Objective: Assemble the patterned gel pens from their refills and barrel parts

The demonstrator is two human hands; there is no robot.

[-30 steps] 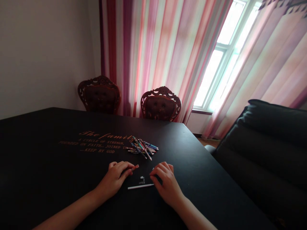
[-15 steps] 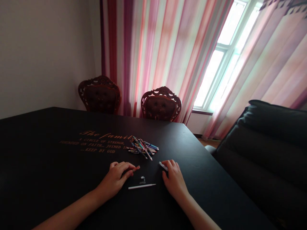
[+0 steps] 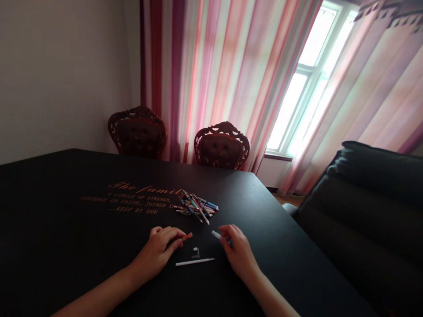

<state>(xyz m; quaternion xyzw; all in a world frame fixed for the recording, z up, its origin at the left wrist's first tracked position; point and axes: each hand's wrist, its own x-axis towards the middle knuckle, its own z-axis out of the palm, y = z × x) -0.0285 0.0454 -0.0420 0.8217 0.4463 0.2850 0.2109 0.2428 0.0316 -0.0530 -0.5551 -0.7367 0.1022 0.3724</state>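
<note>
My left hand (image 3: pixel 162 247) holds a small reddish piece (image 3: pixel 187 236) between thumb and fingers, just above the black table (image 3: pixel 82 246). A whitish, tube-like piece (image 3: pixel 217 235) is pinched in my right hand (image 3: pixel 237 248), its end pointing left. Between and below the hands lies a thin white pen-like stick (image 3: pixel 194 262), its narrow tip to the right. Small clear and white bits (image 3: pixel 195 252) rest just above it. Beyond the hands is a loose pile of several pens (image 3: pixel 197 207) in mixed colours.
Gold lettering (image 3: pixel 139 199) marks the tabletop left of the pens. Two carved chairs (image 3: pixel 138 134) (image 3: pixel 222 145) stand behind the far edge. A dark padded seat (image 3: pixel 370 211) is at the right, with striped curtains (image 3: pixel 224 75) and a window behind.
The whitish piece has swung leftward and now sits between my right thumb and fingers, more of it showing. My left hand is nearly where it was, still with the reddish piece.
</note>
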